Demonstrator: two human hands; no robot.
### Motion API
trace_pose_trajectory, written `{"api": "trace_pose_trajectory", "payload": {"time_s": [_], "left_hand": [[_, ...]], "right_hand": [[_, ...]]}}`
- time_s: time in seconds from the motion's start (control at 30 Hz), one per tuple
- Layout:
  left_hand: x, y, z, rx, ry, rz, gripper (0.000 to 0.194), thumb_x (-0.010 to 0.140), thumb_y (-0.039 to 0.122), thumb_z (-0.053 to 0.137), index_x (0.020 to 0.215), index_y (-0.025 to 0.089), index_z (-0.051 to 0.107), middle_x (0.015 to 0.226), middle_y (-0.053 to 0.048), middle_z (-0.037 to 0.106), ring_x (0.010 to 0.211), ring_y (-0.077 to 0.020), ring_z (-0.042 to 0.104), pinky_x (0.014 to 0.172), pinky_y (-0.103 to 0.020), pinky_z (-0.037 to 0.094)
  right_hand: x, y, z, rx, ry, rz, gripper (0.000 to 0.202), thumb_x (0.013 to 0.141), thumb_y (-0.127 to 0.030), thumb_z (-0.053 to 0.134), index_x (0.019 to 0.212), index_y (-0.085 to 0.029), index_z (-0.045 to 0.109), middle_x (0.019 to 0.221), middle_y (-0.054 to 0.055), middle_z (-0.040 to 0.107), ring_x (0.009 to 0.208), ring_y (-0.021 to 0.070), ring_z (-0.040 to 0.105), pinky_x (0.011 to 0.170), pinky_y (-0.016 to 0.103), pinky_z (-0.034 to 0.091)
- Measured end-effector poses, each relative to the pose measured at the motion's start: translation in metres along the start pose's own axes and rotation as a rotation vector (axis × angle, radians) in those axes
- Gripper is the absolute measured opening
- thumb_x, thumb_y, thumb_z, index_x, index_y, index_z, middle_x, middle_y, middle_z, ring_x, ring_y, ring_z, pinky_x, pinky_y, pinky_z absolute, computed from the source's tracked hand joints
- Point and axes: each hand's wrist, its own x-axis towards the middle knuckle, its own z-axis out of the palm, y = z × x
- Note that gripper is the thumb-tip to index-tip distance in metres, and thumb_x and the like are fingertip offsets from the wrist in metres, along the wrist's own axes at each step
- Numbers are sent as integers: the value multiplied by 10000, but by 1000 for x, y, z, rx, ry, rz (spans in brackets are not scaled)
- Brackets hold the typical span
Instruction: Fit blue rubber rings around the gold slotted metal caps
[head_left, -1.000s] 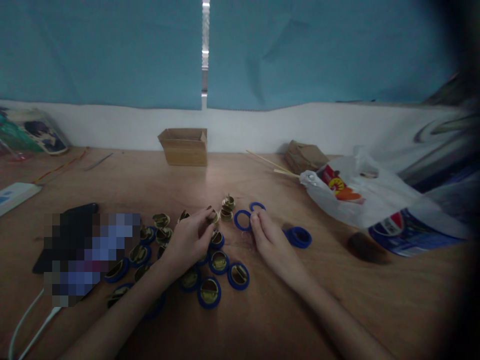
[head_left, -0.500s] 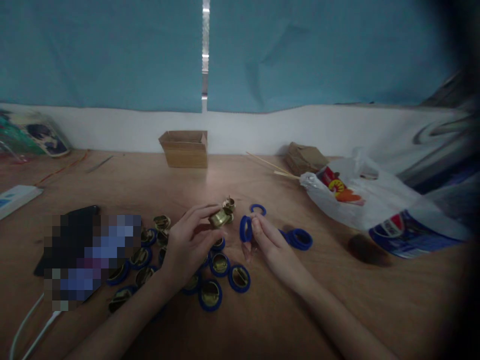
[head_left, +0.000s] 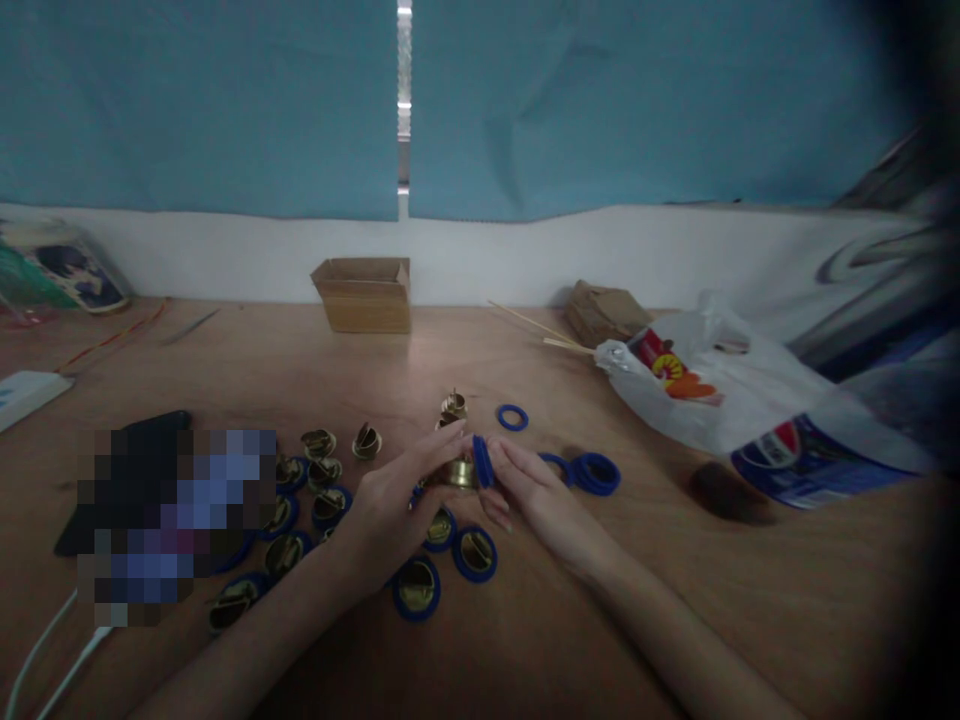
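My left hand [head_left: 397, 495] is closed on a gold metal piece [head_left: 460, 473], its fingertips near the blue ring. In my right hand [head_left: 532, 490] a blue ring [head_left: 482, 461] is pinched upright, right beside the gold piece; whether the two touch is hard to tell. Behind my left fingertips stand other gold pieces [head_left: 453, 405]. Several gold pieces set in blue rings [head_left: 416, 588] lie below and left of my left hand. A loose blue ring [head_left: 513, 417] lies behind my right hand, and more blue rings [head_left: 596, 473] lie to its right.
A phone with a blurred screen [head_left: 135, 480] and white cables [head_left: 71, 665] lie at the left. An open cardboard box [head_left: 367, 305] stands at the back. On the right are a crumpled brown package [head_left: 606, 315], thin sticks [head_left: 525, 325] and a plastic bag [head_left: 720, 420].
My left hand has moved right and brought the gold piece beside the blue ring. The ring in my right hand has turned more edge-on and shifted slightly left.
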Motion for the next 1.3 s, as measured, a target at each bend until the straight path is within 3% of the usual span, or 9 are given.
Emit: {"api": "trace_pose_trajectory", "payload": {"time_s": [0.13, 0.27, 0.53, 0.67, 0.83, 1.03, 1.3], "left_hand": [[-3, 0, 1, 97, 17, 51, 550, 853, 5, 544, 1368, 177, 458, 1343, -88, 600, 1177, -191, 613, 1006, -266, 512], [-3, 3, 1, 144, 57, 74, 613, 876, 40, 550, 1436, 191, 353, 1261, -84, 661, 1121, -184, 651, 1000, -275, 519], [-4, 6, 0, 134, 43, 70, 610, 880, 51, 561, 1429, 220, 356, 1326, -63, 618, 1119, -152, 651, 980, -211, 517], [-8, 1, 3, 32, 15, 19, 694, 878, 79, 589, 1467, 255, 268, 1267, -38, 662, 1100, -144, 662, 964, -238, 540], [-12, -4, 9, -40, 20, 5, 629, 901, 113, 563, 1455, 262, 306, 1222, -54, 670, 1092, -168, 661, 942, -302, 572], [-13, -2, 11, 15, 27, 65, 655, 886, 72, 555, 1465, 237, 296, 1344, -92, 585, 1113, -192, 647, 948, -312, 572], [-3, 6, 6, -43, 79, 235, 493, 872, 53, 582, 1333, 180, 463, 1205, -101, 657, 1133, -194, 629, 977, -316, 548]], "right_hand": [[2, 0, 1, -90, 37, -23, 352, 897, -544, 496, 768, -216, 500, 605, -49, 439, 503, 101, 405, 477, 240, 345], [2, -1, 4, -213, 72, -94, 278, 928, -453, 466, 812, -233, 591, 769, 13, 595, 769, 186, 586, 705, 323, 486], [2, -1, 5, -348, 80, -87, 323, 950, -382, 388, 943, -229, 673, 960, 46, 692, 956, 220, 638, 882, 355, 492], [4, 1, 3, -362, 77, 31, 354, 944, -395, 392, 874, -206, 683, 894, 45, 701, 886, 218, 653, 805, 342, 516], [4, 4, 4, -341, 78, 195, 384, 939, -444, 399, 837, -197, 675, 668, 18, 635, 641, 178, 619, 589, 286, 496], [4, 5, 5, -268, 89, 67, 313, 923, -417, 454, 801, -232, 675, 749, 31, 641, 727, 198, 596, 667, 327, 487], [3, 8, 1, -100, -4, 143, 287, 895, -427, 509, 746, -220, 641, 564, -31, 473, 494, 124, 417, 471, 247, 354]]}}
